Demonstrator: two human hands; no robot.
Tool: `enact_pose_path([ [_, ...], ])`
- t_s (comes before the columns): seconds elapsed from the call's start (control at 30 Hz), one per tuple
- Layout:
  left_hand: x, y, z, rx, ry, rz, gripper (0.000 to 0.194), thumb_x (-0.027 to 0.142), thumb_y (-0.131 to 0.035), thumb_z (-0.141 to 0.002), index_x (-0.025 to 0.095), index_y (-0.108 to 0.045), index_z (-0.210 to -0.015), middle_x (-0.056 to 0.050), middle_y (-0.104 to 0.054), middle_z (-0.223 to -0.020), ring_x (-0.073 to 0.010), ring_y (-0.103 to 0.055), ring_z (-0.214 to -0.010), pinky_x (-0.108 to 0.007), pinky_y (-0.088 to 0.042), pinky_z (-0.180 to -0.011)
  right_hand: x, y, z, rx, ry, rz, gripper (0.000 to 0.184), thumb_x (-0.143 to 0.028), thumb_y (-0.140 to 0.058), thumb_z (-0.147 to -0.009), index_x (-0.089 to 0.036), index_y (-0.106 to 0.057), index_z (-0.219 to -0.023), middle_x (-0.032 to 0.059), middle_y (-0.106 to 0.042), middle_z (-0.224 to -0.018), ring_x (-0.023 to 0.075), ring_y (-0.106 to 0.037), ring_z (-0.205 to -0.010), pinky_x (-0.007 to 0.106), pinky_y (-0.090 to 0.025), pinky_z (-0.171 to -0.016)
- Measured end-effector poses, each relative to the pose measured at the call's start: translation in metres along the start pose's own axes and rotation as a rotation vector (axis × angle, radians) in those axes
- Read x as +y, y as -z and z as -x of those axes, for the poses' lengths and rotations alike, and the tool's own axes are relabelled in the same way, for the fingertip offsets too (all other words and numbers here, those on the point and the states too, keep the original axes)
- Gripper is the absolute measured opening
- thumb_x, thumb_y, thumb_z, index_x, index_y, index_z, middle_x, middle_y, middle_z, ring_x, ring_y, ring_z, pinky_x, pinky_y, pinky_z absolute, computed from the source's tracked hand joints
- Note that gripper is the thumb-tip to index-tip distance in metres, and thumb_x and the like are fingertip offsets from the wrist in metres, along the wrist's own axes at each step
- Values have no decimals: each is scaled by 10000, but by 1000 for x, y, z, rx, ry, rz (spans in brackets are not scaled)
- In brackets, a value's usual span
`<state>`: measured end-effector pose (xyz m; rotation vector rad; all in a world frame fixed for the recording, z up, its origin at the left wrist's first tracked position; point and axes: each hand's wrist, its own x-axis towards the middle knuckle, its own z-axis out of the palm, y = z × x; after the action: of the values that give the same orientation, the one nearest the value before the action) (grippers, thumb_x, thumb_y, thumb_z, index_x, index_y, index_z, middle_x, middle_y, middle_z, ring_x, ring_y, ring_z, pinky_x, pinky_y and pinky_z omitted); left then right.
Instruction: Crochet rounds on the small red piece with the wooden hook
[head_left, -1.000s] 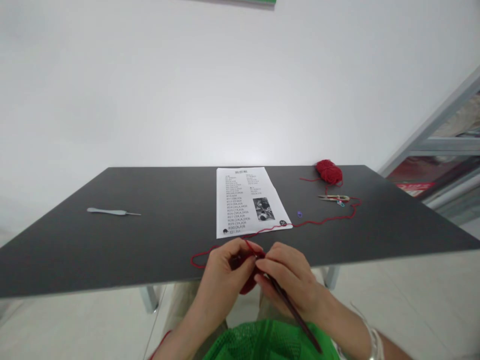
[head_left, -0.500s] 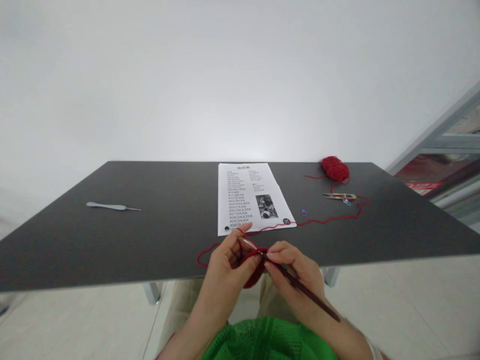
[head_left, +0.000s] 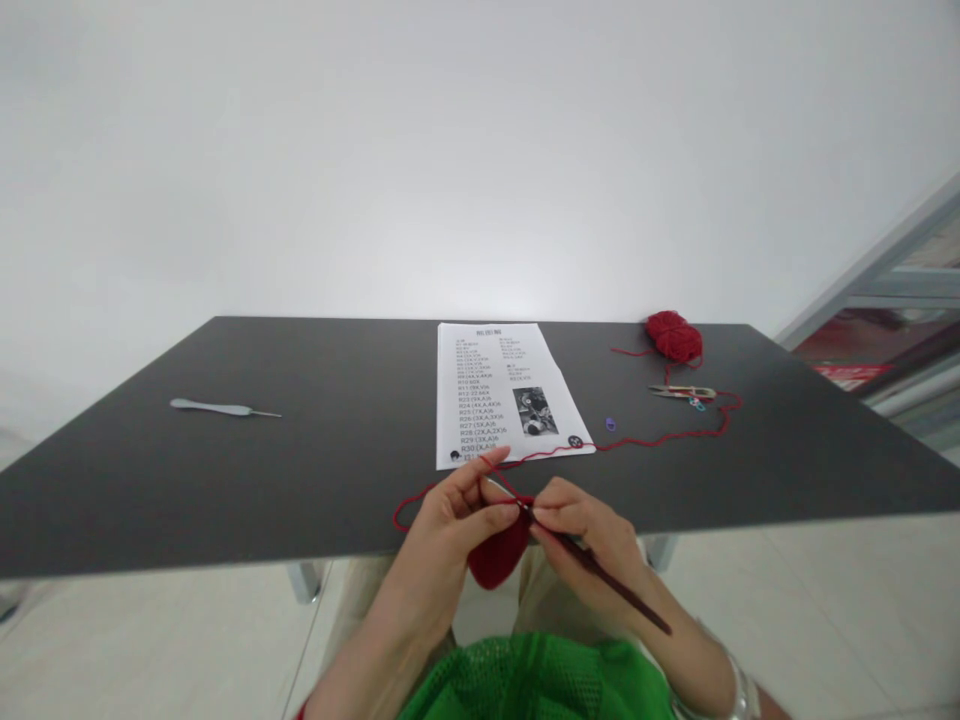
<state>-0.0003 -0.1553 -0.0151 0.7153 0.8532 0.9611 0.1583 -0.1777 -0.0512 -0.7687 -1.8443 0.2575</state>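
At the lower centre of the frame, green mesh cloth point(head_left: 536, 680) is seen nearest. Just above, a dark-handled hook point(head_left: 626, 592) is gripped like a pen by the right hand point(head_left: 589, 525), its pale tip set at the top of a red crocheted piece point(head_left: 499, 558). That piece is pinched between thumb and fingers of the left hand point(head_left: 442, 530), at the near edge of the bench point(head_left: 300, 480), with red yarn point(head_left: 660, 441) led over the raised index finger. Whether a loop is caught cannot be told; one could be dropped if the hook were pulled back too far or the yarn slackened. Farther up, a printed sheet point(head_left: 487, 400) is crossed by the strand, which could be snagged on the snips point(head_left: 682, 391) below the red ball point(head_left: 673, 337), upper right.
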Motion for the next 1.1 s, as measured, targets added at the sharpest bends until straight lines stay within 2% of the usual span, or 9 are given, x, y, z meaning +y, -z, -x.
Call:
enact_pose_path([
  [0.2,-9,-5,-1,74,-85,0,572,159,-777,-638,143,-638,-1193,52,-582,-643,-70,-508,-576,-180,-400,-571,0,-17,13,137,91,265,187,-36,-543,-863,-206,-562,-936,31,-633,-782,148,-593,-666,249,-520,-582],
  [0.27,-9,-6,0,118,-166,-94,581,166,-755,-671,153,-614,-1235,58,-575,-650,-78,-518,-611,-186,-420,-611,-4,-22,14,196,-47,171,164,-63,-541,-876,-220,-565,-914,16,-640,-783,134,-622,-669,232,-532,-592],
  [0.4,-7,-4,0,125,-239,-234,570,180,-709,-712,158,-589,-1270,62,-555,-667,-92,-529,-640,-204,-443,-646,-10,-18,9,277,-439,-333,86,-161,-567,-893,-227,-556,-839,-2,-664,-803,116,-652,-594,228,-550,-541],
  [0.5,-6,-3,0,123,-249,-286,567,186,-689,-722,158,-578,-1278,64,-540,-666,-95,-524,-626,-204,-434,-606,-11,-8,7,286,-564,-536,100,-184,-594,-882,-220,-558,-795,-15,-671,-775,105,-634,-536,232,-543,-517],
  [0.63,-4,-2,0,117,-265,-392,485,175,-648,-744,177,-604,-1227,63,-555,-654,-107,-535,-612,-216,-438,-595,-13,6,9,179,-403,-315,152,-82,-597,-840,-233,-601,-829,-14,-685,-790,106,-655,-635,206,-536,-571],
  [0.7,-2,-1,1,103,-302,-489,323,151,-626,-747,186,-669,-1066,32,-628,-718,-130,-590,-693,-238,-453,-661,-16,11,8,124,-316,-185,181,-50,-606,-812,-230,-619,-828,-5,-697,-788,114,-668,-668,206,-544,-599],
  [0.77,0,-1,2,89,-355,-589,122,124,-604,-748,189,-674,-824,-16,-699,-848,-169,-634,-883,-263,-450,-778,-19,14,5,130,-354,-191,152,-70,-614,-815,-221,-621,-809,0,-702,-763,115,-672,-620,203,-550,-562],
  [0.9,3,-1,2,75,-406,-678,154,105,-572,-754,207,-582,-639,-50,-729,-923,-220,-575,-1154,-292,-404,-911,-23,14,-2,194,-522,-362,101,-143,-626,-840,-203,-610,-760,11,-720,-753,129,-705,-589,222,-590,-546],
  [1.1,2,-1,2,52,-345,-627,188,140,-584,-762,191,-660,-926,27,-633,-682,-169,-629,-751,-303,-451,-813,-25,11,1,163,-278,-92,158,-68,-632,-821,-224,-617,-839,37,-754,-859,145,-735,-733,230,-612,-654],
])
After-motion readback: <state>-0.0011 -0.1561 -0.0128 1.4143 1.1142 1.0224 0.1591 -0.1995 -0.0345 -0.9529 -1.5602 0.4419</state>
